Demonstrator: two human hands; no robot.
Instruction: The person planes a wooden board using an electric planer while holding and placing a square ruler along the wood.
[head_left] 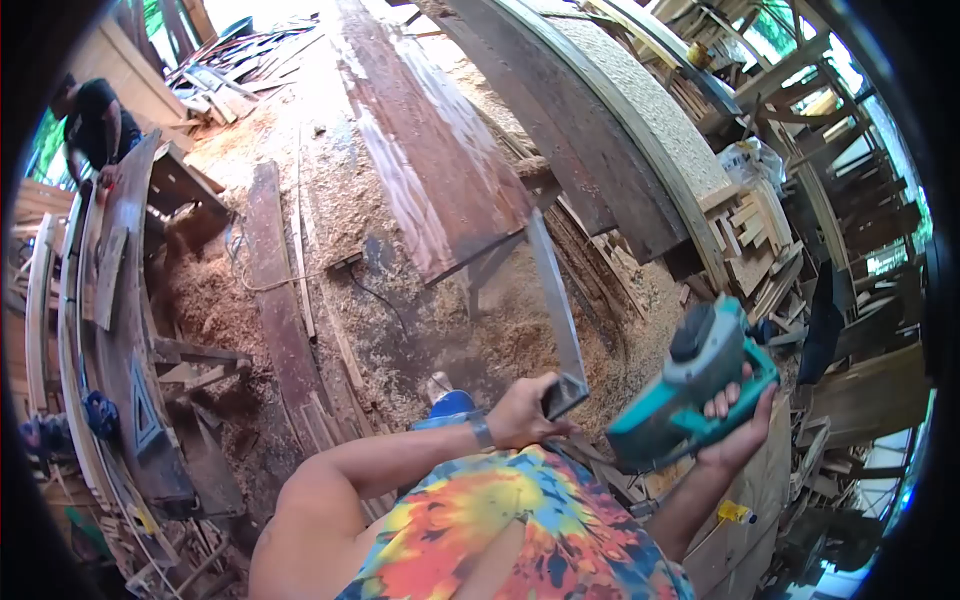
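My left hand (525,412) is closed around the near end of a long grey metal bar (556,295) with straight edges. That near end looks dark, as if hollow, and the bar's far end reaches the near corner of a reddish-brown plank (440,170). On the right, my right hand (740,420) grips a teal and grey electric planer (665,395) by its handle, tilted and held up in front of my body. The planer's underside is hidden. Pale streaks run along the plank's top face.
At left, a person (98,120) bends over another long board (125,260) with a blue triangular square (146,412) on it. More thick boards (590,130) lie to the right of the plank. Shavings (510,350), a cord and a loose board (275,270) cover the floor. Wood offcuts (750,225) are piled at right.
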